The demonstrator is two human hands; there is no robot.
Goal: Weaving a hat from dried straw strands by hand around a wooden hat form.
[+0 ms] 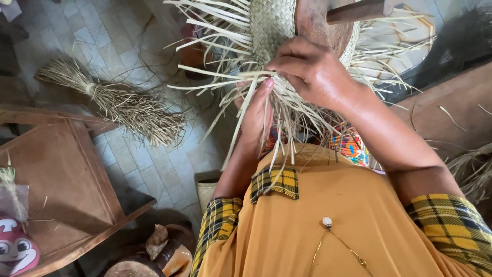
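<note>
Head view shows the right hand pinching pale loose straw strips at the edge of the round woven straw piece, left hand fingers closed under them; I judge tension should be even.

Below the pale tan weave, an orange shirt is showing yellow-and-black plaid cuffs; left of it, a brown table.

Both hands, left hand and right hand, pinch loose straw strands of a woven piece on a wooden block.
</note>
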